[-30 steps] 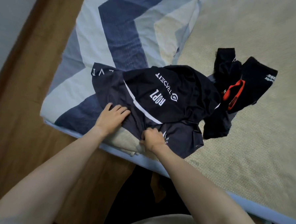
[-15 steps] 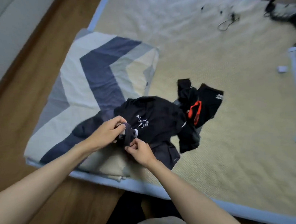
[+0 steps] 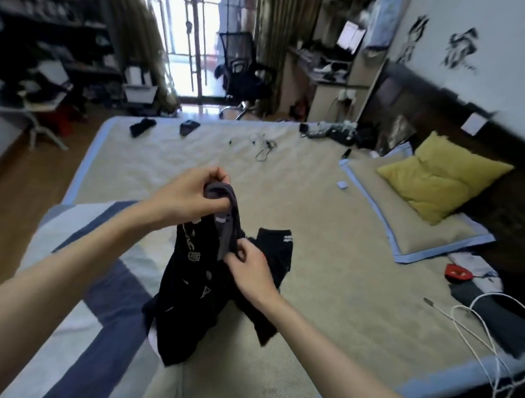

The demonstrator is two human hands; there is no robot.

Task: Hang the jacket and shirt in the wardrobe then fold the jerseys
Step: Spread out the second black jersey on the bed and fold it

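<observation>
- Half a second before, both hands had been low over the bed with the jersey bunched on the quilt; by this moment they had lifted it, and the camera had tipped up to take in the room.
- The left hand (image 3: 191, 194) was curled round a grey band of the dark jersey (image 3: 190, 289), holding it up.
- The right hand (image 3: 249, 269), lower and just to the right, pinched the same grey band between thumb and fingers.
- The jersey hung from both hands, its lower end draped on the bed (image 3: 335, 286) and partly over the blue-and-white quilt (image 3: 108, 298).
- A second dark garment (image 3: 277, 252) lay on the bed just right of the jersey.
- Farther right lay a yellow pillow (image 3: 442, 177), and near right a white cable (image 3: 481, 333).
- At the far end stood a black office chair (image 3: 242, 75).
</observation>
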